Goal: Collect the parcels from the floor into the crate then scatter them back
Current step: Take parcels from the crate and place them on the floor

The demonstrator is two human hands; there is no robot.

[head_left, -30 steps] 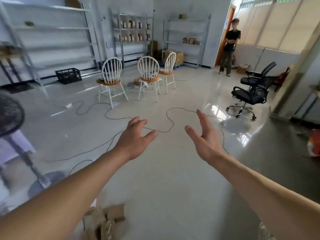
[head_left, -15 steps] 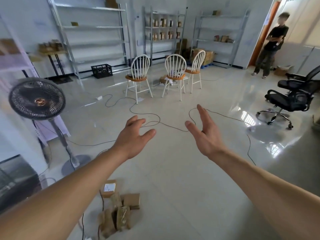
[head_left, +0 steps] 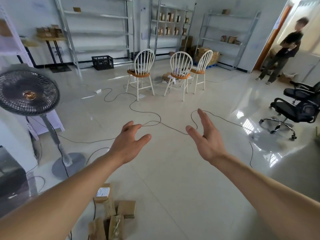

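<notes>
The whole view is swinging left across the glossy pale tiled floor (head_left: 173, 179), and the tall grey metal shelving racks (head_left: 97, 32) are sliding toward the middle of the picture. The black round-caged pedestal fan (head_left: 28, 94), barely a sliver a second ago, is now standing in full at the left, while the black wheeled office chair (head_left: 301, 108) is drifting out to the right edge. The black slatted plastic crate (head_left: 102, 62) is sitting far off at the foot of the racks, well apart from the person, and whether anything is lying inside it is too distant to tell. Here is the real news: the heap of small brown cardboard parcels (head_left: 114, 215) is coming properly into view at the bottom, lying on the floor below the left forearm, one of them showing a white label. The left hand (head_left: 128, 146) and right hand (head_left: 206, 141) are keeping their pose through the turn, stretched forward, fingers loose and spread, gripping nothing at all. My reading is that the collecting is not yet starting; the person is getting parcels and crate in sight, and someone is going to have to close that long gap between them.
</notes>
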